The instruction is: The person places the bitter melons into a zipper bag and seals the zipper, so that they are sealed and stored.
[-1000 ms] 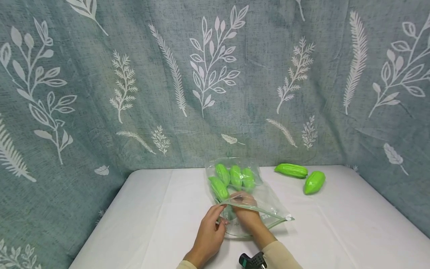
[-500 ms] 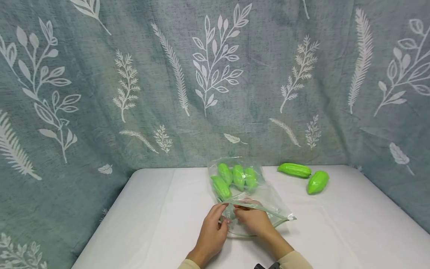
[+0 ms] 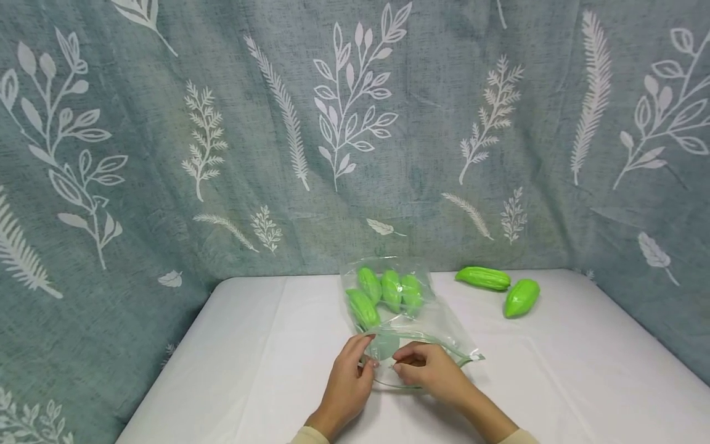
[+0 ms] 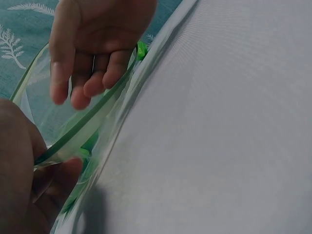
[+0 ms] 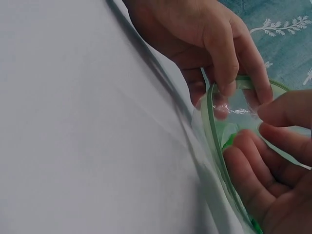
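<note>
A clear zip bag (image 3: pixel 438 324) with green zip edges lies on the table, its mouth toward me and held apart. Several bright green, ridged, pointed fruits (image 3: pixel 363 309) lie in its far part, seen through the film. My left hand (image 3: pixel 345 382) pinches the left side of the bag's mouth between thumb and fingers. At the mouth, my right hand (image 3: pixel 429 370) has loosely bent fingers with nothing between them. In the right wrist view, its fingertips (image 5: pixel 270 114) are by the green rim. A pale green round patch (image 3: pixel 386 346) shows through the film.
Two more green ridged fruits, one lying sideways (image 3: pixel 482 278) and one slanted (image 3: pixel 521 298), rest on the table to the right of the bag. The white-covered table (image 3: pixel 266 357) meets a patterned grey-green curtain (image 3: pixel 310 246) at its back edge.
My right hand has drawn back out of the bag toward its mouth. The left hand has kept its grip on the edge. The fruits in the bag have hardly moved.
</note>
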Demonstrator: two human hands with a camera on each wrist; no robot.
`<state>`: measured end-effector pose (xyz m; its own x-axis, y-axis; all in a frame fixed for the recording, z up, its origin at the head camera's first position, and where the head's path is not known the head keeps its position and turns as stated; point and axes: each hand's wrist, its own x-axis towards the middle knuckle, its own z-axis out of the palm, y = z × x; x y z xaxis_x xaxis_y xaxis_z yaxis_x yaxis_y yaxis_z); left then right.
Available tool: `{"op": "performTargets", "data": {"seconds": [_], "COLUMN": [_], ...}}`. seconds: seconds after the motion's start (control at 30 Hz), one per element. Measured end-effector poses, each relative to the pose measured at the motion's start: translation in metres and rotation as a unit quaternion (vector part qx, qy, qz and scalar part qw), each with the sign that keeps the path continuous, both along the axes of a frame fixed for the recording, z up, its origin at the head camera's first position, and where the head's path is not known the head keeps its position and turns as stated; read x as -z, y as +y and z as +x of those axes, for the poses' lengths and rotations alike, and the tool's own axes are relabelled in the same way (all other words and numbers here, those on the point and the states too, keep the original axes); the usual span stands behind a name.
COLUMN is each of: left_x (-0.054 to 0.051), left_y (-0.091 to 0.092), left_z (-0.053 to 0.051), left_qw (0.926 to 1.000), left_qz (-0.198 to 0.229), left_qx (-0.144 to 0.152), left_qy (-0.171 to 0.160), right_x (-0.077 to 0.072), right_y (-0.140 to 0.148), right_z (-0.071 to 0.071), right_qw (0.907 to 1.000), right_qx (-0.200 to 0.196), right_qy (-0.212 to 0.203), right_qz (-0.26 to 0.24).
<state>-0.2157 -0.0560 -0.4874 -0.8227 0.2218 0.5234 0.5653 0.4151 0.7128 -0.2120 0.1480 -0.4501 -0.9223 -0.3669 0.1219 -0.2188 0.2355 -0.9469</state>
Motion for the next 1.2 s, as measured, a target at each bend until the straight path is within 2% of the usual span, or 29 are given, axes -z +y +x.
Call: {"op": "performTargets", "data": {"seconds": [0.13, 0.43, 0.57, 0.77, 0.97, 1.2], "left_x": [-0.001, -0.003, -0.001, -0.001, -0.001, -0.002], "left_y": [0.001, 0.0, 0.0, 0.001, 0.001, 0.001], "left_z": [0.0, 0.002, 0.002, 0.0, 0.0, 0.0], "left_qw": [1.0, 0.999, 0.9988, 0.9992, 0.9993, 0.9991], "left_qz": [0.0, -0.005, -0.005, -0.002, -0.001, -0.003], "left_qx": [-0.001, 0.003, 0.006, 0.006, 0.002, 0.0], "left_qy": [-0.009, -0.044, -0.049, -0.04, -0.038, -0.042], "right_x": [-0.002, -0.009, -0.013, -0.018, -0.021, -0.014], "right_y": [0.012, 0.053, 0.072, 0.093, 0.108, 0.126], "right_z": [0.007, 0.023, 0.024, 0.022, 0.023, 0.017], "right_qw": [0.9995, 0.9987, 0.9987, 0.9969, 0.9976, 0.9916], "right_qx": [-0.025, -0.038, -0.029, -0.034, 0.006, 0.102], "right_qy": [-0.009, 0.025, 0.015, 0.035, 0.021, 0.052], "right_qz": [-0.018, -0.023, -0.039, -0.062, -0.065, -0.06]}}
